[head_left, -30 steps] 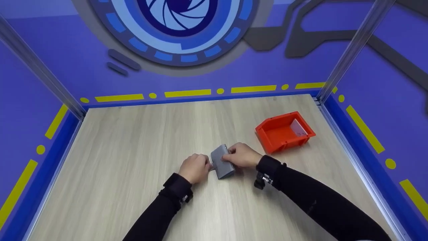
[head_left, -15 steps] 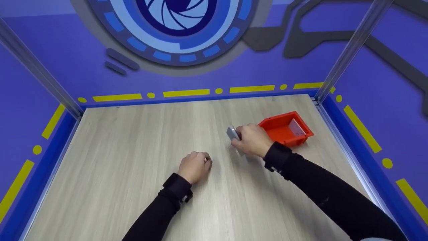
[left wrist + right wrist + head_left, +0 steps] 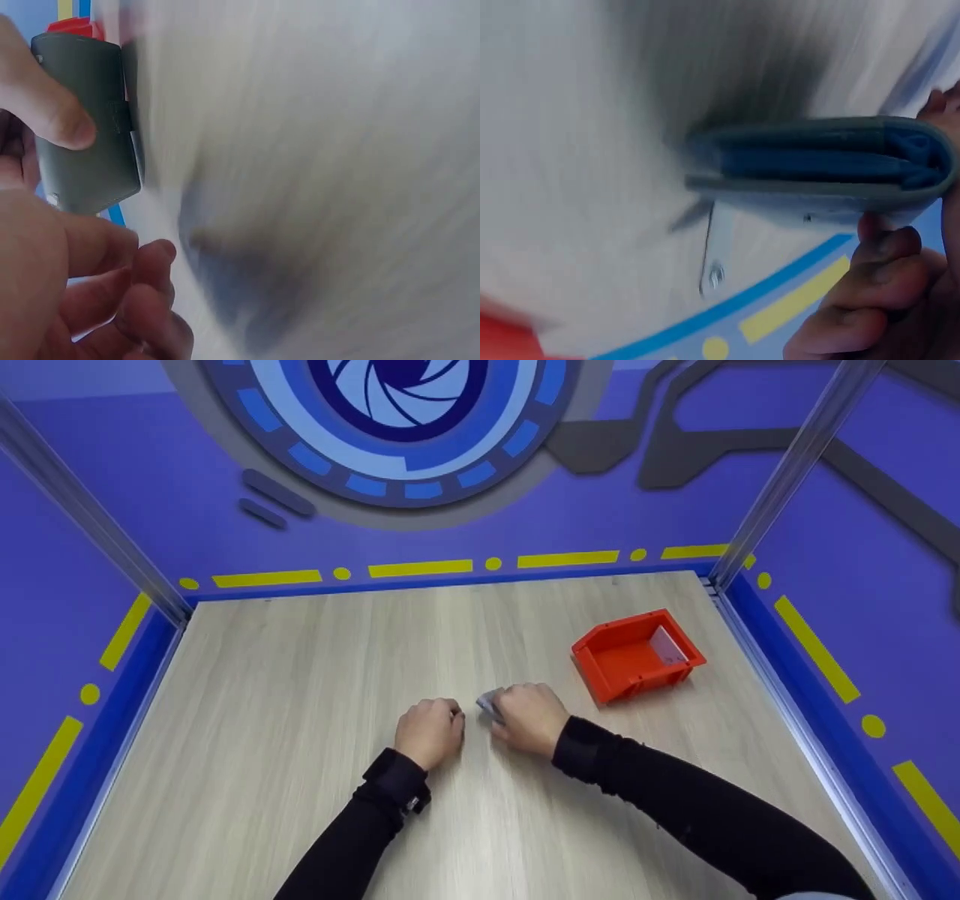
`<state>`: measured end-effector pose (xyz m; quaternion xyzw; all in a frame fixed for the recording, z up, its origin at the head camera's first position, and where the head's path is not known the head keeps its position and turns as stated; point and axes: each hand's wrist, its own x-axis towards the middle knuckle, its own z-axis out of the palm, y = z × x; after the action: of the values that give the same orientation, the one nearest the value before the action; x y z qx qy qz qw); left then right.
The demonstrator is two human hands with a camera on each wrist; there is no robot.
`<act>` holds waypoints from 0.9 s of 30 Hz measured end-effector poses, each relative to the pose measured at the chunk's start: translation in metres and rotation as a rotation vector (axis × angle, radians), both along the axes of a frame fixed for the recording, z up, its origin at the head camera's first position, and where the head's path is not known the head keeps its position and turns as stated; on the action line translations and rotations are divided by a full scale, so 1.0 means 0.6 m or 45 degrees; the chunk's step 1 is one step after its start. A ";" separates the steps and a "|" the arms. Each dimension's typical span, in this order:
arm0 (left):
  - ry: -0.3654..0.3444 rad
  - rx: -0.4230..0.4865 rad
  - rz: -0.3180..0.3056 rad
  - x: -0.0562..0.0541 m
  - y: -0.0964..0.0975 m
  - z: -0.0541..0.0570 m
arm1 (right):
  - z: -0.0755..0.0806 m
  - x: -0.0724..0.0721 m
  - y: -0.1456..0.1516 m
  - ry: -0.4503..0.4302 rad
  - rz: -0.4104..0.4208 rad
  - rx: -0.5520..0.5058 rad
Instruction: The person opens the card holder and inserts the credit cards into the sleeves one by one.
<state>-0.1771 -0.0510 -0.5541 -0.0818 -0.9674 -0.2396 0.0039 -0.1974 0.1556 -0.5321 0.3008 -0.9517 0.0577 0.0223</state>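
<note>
My right hand point(image 3: 531, 718) grips a small grey wallet point(image 3: 489, 703), thumb pressed on one face in the left wrist view. Seen edge-on from the right wrist, the folded wallet point(image 3: 802, 157) shows a blue inside, and a narrow strap point(image 3: 717, 259) with a round metal snap hangs out beside it. My left hand point(image 3: 431, 733) is just to the left, low over the tabletop, its fingers loosely curled with nothing between them. In the left wrist view these fingers point(image 3: 154, 277) are below the wallet and apart from it.
An orange-red open bin point(image 3: 626, 660) with a pale label inside stands at the right rear of the wooden tabletop point(image 3: 315, 682). Blue-purple panels point(image 3: 420, 540) with yellow dashes enclose the back and both sides.
The left hand held the wallet's strap end a second ago and has let go, staying nearly in place. The right hand took the wallet up toward the bin, then back near the left hand.
</note>
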 end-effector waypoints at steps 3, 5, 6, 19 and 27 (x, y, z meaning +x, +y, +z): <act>0.019 0.008 0.029 0.000 -0.004 -0.001 | -0.012 0.008 -0.012 0.035 0.008 -0.019; 0.031 0.013 0.029 0.001 -0.004 -0.002 | -0.017 0.012 -0.016 0.019 -0.001 -0.026; 0.035 0.015 0.026 0.002 -0.004 -0.003 | -0.018 0.012 -0.016 -0.011 -0.007 -0.030; 0.047 0.027 0.052 0.001 0.013 0.004 | 0.021 -0.050 0.063 -0.676 -0.228 -0.336; 0.022 -0.002 0.060 0.006 0.040 -0.007 | 0.023 -0.051 0.088 -0.856 -0.319 -0.059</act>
<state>-0.1732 -0.0272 -0.5581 -0.0611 -0.9692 -0.2380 0.0180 -0.2278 0.2083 -0.5180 0.1454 -0.9338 0.1717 -0.2782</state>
